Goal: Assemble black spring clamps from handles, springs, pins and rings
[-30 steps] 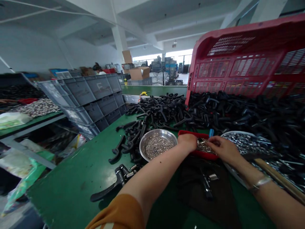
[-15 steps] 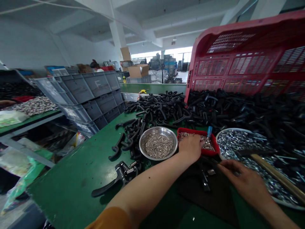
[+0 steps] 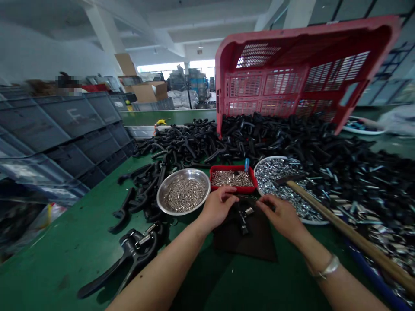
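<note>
A black handle [image 3: 242,221] with a small coil spring [image 3: 249,211] lies on a dark mat [image 3: 248,248] between my hands. My left hand [image 3: 216,208] is at its left, thumb and fingertips pinched together; whatever is between them is too small to make out. On the other side, my right hand [image 3: 282,217] pinches the dark far end of the handle, though the contact is partly hidden. Just beyond my hands is a red tray [image 3: 223,187] of small metal pins, with a blue-handled tool [image 3: 247,165] standing in it. A steel bowl [image 3: 159,199] of small metal parts is left of my left hand.
Black handles [image 3: 191,144] are heaped across the back, below a tipped red crate [image 3: 223,82]. A wooden-handled hammer [image 3: 337,222] lies over a white basin [image 3: 259,160] of metal parts. A sprung handle pair [image 3: 131,250] lies front left. Grey bins [image 3: 81,116] stand beyond.
My left hand has drawn back from the red tray to beside the black handle, its fingertips now pinched. My right hand stays at the handle. The view has turned right.
</note>
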